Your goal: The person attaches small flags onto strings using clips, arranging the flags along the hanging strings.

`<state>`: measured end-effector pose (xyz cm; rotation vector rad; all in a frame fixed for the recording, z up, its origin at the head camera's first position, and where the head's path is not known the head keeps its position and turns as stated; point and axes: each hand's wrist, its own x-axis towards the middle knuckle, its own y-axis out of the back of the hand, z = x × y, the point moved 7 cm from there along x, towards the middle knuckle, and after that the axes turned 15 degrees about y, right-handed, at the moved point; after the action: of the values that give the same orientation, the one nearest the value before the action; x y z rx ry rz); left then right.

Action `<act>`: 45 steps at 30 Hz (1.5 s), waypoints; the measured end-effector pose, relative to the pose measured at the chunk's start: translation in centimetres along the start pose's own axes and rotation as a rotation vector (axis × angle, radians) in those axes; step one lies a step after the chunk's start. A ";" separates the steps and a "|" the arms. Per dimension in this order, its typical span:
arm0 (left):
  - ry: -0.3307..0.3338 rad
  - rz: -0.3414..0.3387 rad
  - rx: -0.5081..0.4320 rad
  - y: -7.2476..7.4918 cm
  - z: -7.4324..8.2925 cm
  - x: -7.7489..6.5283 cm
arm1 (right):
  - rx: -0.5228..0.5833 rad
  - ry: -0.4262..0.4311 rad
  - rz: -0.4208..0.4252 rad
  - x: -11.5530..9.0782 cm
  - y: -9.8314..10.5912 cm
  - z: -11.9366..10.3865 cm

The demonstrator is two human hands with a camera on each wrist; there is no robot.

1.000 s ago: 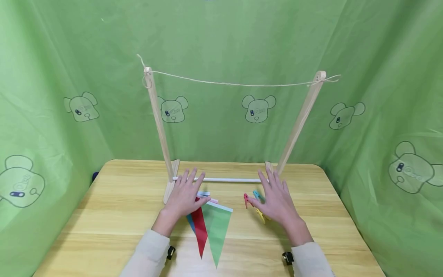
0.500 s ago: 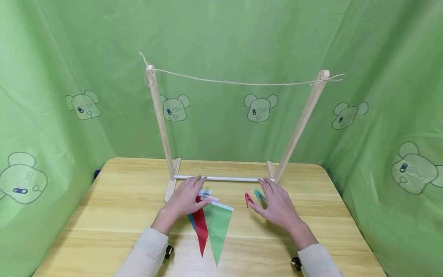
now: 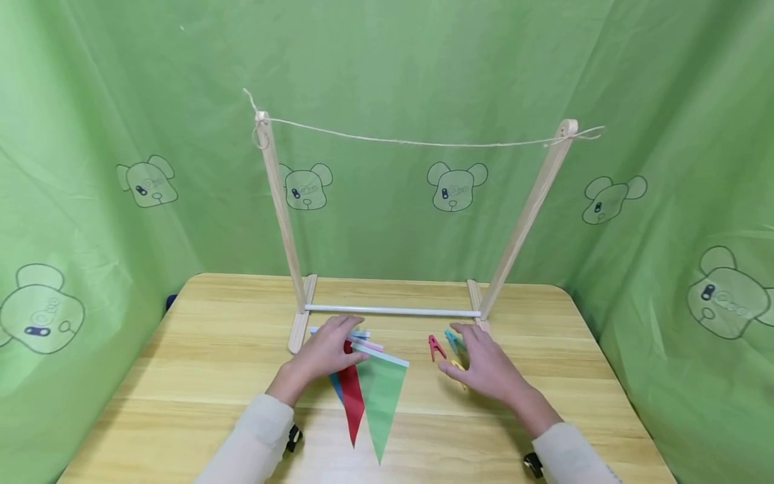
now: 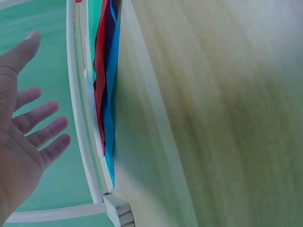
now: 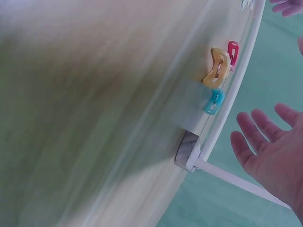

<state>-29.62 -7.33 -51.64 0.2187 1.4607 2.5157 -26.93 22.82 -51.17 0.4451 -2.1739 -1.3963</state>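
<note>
My left hand (image 3: 325,351) hovers over a small pile of triangular pennants on the table, fingers loosely bent and holding nothing. A green pennant (image 3: 383,400) and a red pennant (image 3: 352,403) point toward me; a blue pennant (image 4: 111,104) lies under them. A pink top edge (image 3: 372,346) shows among the white-edged ones. To the right, my right hand (image 3: 491,366) hangs with relaxed fingers above several clothespins. A red clothespin (image 3: 436,347) and a teal clothespin (image 3: 452,339) lie beside its fingertips; a yellow clothespin (image 5: 218,68) is partly hidden by the hand in the head view.
Behind the hands stands a wooden frame with a left post (image 3: 281,215) and a right post (image 3: 527,218). A string (image 3: 399,142) sags between the post tops, and a white rod (image 3: 393,310) joins the bases. Green cloth (image 3: 375,81) surrounds the wooden table (image 3: 199,376).
Both hands have drawn back slightly toward me from the rod, and their spread fingers have bent and relaxed. The right hand has shifted right, uncovering more of the clothespins.
</note>
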 end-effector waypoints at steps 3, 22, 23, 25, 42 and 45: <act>0.029 -0.036 -0.055 -0.3 -0.2 0.1 | 0.033 -0.014 -0.006 -0.5 -0.3 0.2; 0.060 -0.063 -0.144 -1.8 -0.9 0.6 | 0.205 -0.062 -0.113 -1.9 -1.4 1.6; 0.064 -0.063 -0.143 -1.8 -1.0 0.6 | 0.208 -0.061 -0.110 -1.9 -1.4 1.7; 0.072 -0.063 -0.138 -2.0 -1.0 0.6 | 0.211 -0.055 -0.112 -2.0 -1.5 1.8; 0.132 -0.014 -0.093 -2.7 -2.2 1.1 | 0.255 -0.070 -0.129 -2.4 -2.1 2.5; 0.138 -0.014 -0.070 -2.8 -2.4 1.1 | 0.251 -0.062 -0.135 -2.4 -2.2 2.5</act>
<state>-30.91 -7.76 -55.23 0.0230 1.4139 2.6110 -26.39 25.00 -54.62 0.6590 -2.4215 -1.2227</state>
